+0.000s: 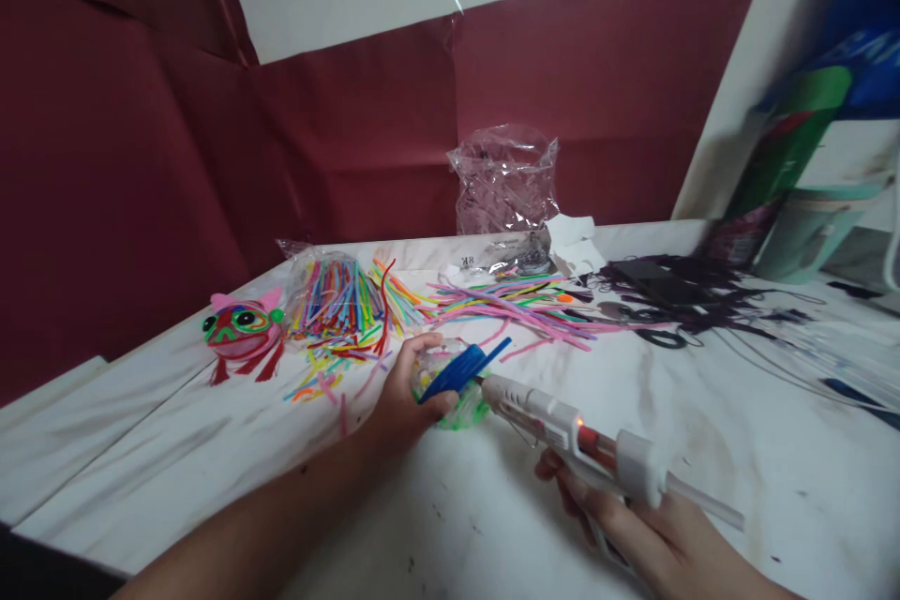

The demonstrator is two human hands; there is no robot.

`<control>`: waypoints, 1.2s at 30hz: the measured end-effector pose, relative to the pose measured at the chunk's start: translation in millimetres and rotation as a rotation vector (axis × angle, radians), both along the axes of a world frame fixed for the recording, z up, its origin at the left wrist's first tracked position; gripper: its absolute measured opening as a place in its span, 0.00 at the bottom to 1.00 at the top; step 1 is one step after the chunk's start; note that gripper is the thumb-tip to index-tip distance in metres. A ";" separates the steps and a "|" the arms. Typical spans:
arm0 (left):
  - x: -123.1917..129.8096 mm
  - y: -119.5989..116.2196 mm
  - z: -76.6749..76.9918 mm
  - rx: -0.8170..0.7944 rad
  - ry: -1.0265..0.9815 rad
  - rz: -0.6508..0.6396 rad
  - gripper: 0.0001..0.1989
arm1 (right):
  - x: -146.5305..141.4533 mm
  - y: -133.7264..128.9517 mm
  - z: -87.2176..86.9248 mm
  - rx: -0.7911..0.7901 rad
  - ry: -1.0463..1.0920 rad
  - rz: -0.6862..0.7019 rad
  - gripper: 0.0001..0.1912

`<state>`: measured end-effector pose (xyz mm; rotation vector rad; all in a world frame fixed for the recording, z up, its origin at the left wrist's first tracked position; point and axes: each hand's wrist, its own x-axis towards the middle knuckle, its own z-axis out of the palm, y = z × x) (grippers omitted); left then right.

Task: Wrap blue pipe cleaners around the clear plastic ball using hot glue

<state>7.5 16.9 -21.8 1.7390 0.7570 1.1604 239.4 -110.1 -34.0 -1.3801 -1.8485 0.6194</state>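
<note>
My left hand (412, 386) is wrapped around a clear, rounded plastic piece (464, 412) with green and yellow spots. Blue pipe cleaners (457, 371) lie side by side across its top, and one end sticks out to the upper right. In my right hand (619, 520) is a white hot glue gun (555, 417), its orange light lit and a glue stick (707, 499) poking out of the back. The gun's nozzle points left and meets the blue pipe cleaners' edge; whether it touches them I cannot tell.
A finished-looking pink animal figure (246, 334) stands at left. Beside it are a bag of colourful pipe cleaners (334, 295) and cut scraps (334, 373). Loose pink strands (520, 309), scissors (661, 336), a dark phone (661, 284) and a green cup (808, 230) sit farther right.
</note>
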 end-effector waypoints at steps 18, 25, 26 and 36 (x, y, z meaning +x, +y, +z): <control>0.8 0.2 -0.8 0.002 -0.029 -0.001 0.34 | -0.1 -0.1 3.1 -0.012 -0.003 0.001 0.19; 0.4 0.2 -1.1 -0.026 -0.036 0.010 0.35 | -1.7 1.8 5.1 -0.006 -0.018 0.013 0.19; -0.1 0.6 -2.0 -0.028 -0.031 0.012 0.35 | -1.6 1.8 5.2 -0.011 -0.016 0.016 0.20; -0.1 2.9 -3.2 -0.043 -0.032 0.004 0.35 | 0.7 -1.6 4.8 -0.003 -0.033 0.040 0.18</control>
